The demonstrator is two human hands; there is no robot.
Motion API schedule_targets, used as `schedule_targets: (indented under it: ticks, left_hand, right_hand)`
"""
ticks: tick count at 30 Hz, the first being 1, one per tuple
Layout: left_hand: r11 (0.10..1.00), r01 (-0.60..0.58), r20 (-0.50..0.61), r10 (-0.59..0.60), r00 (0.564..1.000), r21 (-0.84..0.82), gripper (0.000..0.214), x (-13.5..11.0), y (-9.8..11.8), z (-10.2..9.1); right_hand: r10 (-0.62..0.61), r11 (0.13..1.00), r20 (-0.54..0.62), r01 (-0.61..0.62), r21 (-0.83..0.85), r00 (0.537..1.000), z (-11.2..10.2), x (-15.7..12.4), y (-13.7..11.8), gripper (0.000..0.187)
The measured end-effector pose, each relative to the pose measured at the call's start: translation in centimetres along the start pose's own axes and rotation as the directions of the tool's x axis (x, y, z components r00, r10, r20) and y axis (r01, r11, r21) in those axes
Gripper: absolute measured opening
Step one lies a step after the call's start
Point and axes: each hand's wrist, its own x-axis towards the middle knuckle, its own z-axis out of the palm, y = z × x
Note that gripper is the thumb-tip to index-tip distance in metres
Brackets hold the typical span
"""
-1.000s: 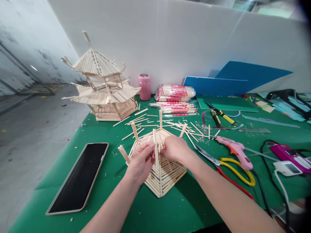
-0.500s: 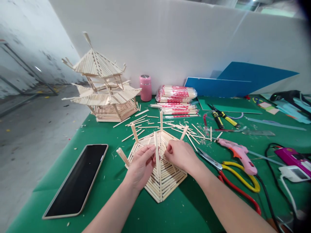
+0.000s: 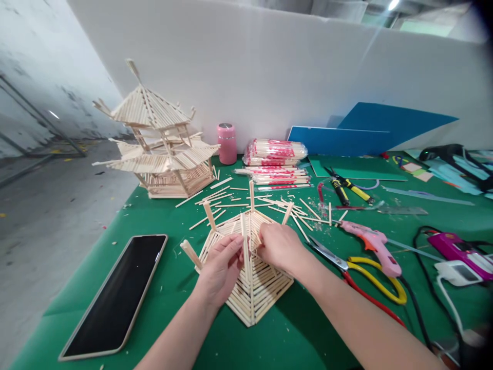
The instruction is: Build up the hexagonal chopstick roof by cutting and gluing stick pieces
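A hexagonal base of wooden sticks point(image 3: 262, 300) lies in front of me, with several short stick posts standing at its corners. My left hand point(image 3: 219, 267) is closed with thumb and fingertips on an upright wooden post point(image 3: 243, 228) over the base. My right hand point(image 3: 280, 247) is curled just to the right of that post, low over the base. Its fingertips are turned away, so whatever they pinch is hidden. Behind the base, loose cut sticks point(image 3: 219, 205) lie scattered.
A stick pagoda point(image 3: 154, 159) stands at the back left, near a pink flask point(image 3: 226, 146) and wrapped chopsticks point(image 3: 275, 152). A phone point(image 3: 115, 293) lies at left. On the right are scissors point(image 3: 335, 257), a pink glue gun point(image 3: 370, 239), pliers point(image 3: 346, 187) and cables.
The camera view has shifted slightly, so the table things sit a little further left and lower. Both hands keep almost the same pose at the base.
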Motion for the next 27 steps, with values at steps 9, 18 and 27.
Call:
schedule_targets:
  ticks: [9, 18, 27]
  left_hand:
    - [0.999, 0.001, 0.022, 0.000, 1.000, -0.032, 0.007, -0.1, -0.1, 0.1]
    - [0.988, 0.113, 0.038, -0.109, 0.993, -0.102, 0.005, -1.3, -1.0, 1.2]
    - [0.995, 0.100, -0.012, -0.100, 0.995, 0.005, 0.009, -1.1, -1.4, 1.0]
  right_hand:
    - [-0.081, 0.911, -0.100, 0.115, 0.396, 0.992, -0.3, -0.8, 1.6, 0.019]
    - [-0.042, 0.210, -0.183, 0.188, 0.960, 0.982, 1.4, -3.0, 1.3, 0.014]
    - [0.003, 0.223, -0.199, 0.193, 0.955, 0.980, 1.5, -3.7, 1.3, 0.009]
